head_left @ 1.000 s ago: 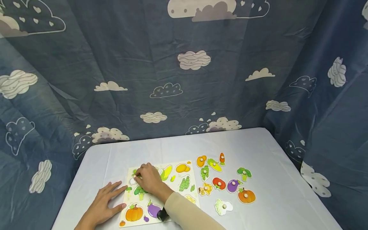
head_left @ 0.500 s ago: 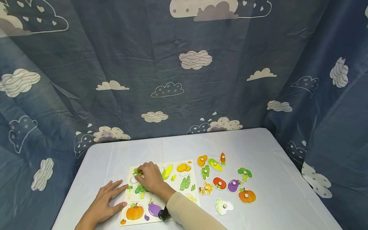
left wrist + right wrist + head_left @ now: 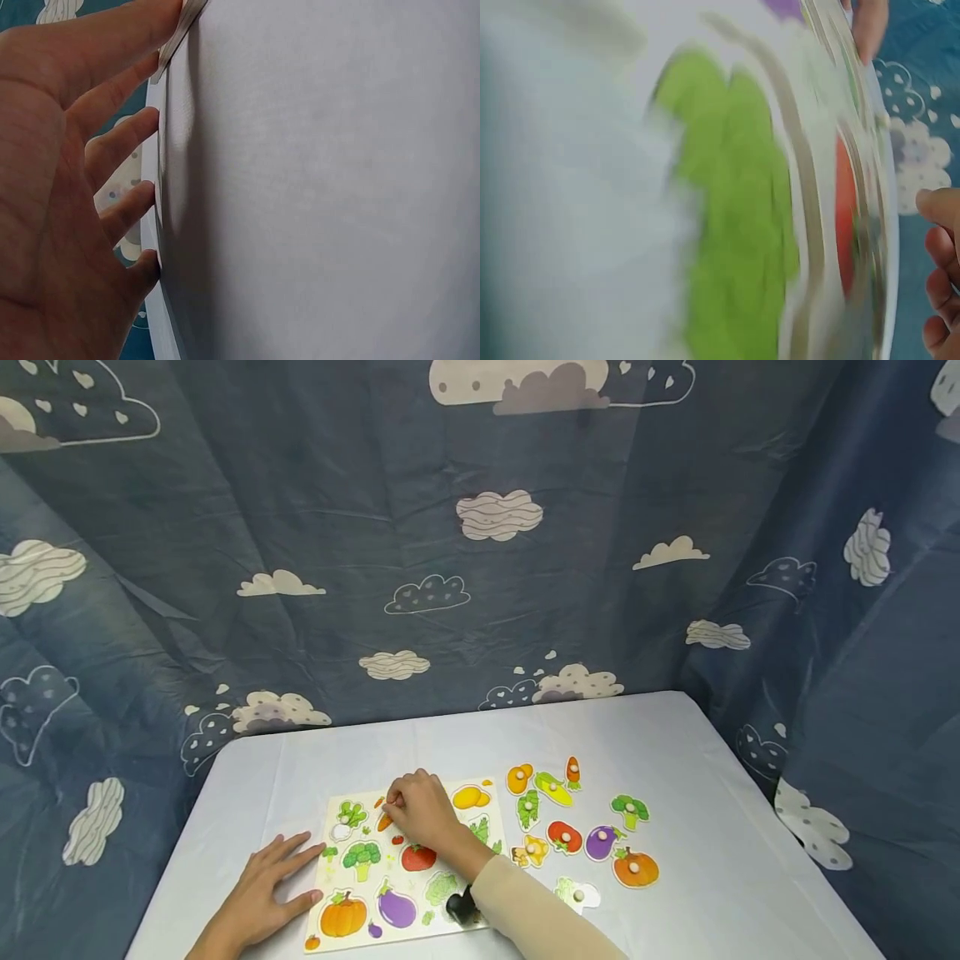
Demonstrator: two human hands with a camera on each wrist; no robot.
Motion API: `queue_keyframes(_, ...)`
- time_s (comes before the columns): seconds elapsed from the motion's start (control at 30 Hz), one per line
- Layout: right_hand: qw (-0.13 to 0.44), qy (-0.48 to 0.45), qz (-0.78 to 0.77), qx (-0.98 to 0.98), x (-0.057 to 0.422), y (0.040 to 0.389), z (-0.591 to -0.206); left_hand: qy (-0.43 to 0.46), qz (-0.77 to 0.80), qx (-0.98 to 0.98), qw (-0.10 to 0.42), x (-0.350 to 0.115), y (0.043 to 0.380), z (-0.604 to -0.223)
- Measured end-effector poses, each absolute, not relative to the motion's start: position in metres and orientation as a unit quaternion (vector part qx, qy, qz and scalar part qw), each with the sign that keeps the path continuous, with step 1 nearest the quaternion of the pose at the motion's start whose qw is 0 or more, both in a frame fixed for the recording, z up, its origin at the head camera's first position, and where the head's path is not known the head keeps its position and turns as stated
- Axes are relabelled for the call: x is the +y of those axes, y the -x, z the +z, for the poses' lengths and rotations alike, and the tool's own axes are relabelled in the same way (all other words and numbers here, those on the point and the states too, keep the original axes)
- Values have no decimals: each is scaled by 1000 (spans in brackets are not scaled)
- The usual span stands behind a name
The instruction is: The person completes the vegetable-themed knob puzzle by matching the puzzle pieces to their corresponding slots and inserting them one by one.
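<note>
The vegetable puzzle board (image 3: 333,868) lies on the white table, printed with a pumpkin (image 3: 343,915), an eggplant (image 3: 397,908), broccoli (image 3: 362,856), a tomato (image 3: 418,857) and others. At its upper left is a radish (image 3: 349,817); whether that is a seated piece or the print is too small to tell. My right hand (image 3: 426,810) hovers over the board's upper middle beside the printed carrot (image 3: 385,821). Its fingers are loosely bent, and the right wrist view shows nothing in them. My left hand (image 3: 258,889) rests along the board's left edge, fingers spread, fingertips touching it.
Loose knobbed pieces lie right of the board: corn (image 3: 553,789), carrot (image 3: 573,773), peas (image 3: 528,810), tomato (image 3: 564,837), eggplant (image 3: 601,842), broccoli (image 3: 629,811), pumpkin (image 3: 636,867) and a pale green-white one (image 3: 576,893). A cloud-patterned curtain (image 3: 337,627) surrounds the table (image 3: 712,827).
My right hand has left the radish at the board's upper left and moved right, uncovering the radish. The left hand has stayed by the board's edge.
</note>
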State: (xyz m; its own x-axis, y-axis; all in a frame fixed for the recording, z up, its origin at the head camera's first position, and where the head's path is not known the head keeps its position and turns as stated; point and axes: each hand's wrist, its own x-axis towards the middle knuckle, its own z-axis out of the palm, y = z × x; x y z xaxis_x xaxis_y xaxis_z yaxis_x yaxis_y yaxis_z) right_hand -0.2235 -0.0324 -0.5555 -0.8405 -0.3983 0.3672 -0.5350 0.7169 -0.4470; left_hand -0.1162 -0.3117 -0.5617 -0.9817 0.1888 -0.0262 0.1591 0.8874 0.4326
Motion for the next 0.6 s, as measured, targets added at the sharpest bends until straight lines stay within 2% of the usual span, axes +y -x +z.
queue_keyframes(0.2,112,-235,279,-924,-1,230,-548,-94,225,970,22,-315,116,-560)
queue_keyframes(0.47,145,-227,253,-929,43,232,-541,-92,236,967,26,-314,116,-562)
queue_keyframes(0.6,140,-201,256,-935,68,233,-541,-92,234,968,26,-313,115,-563)
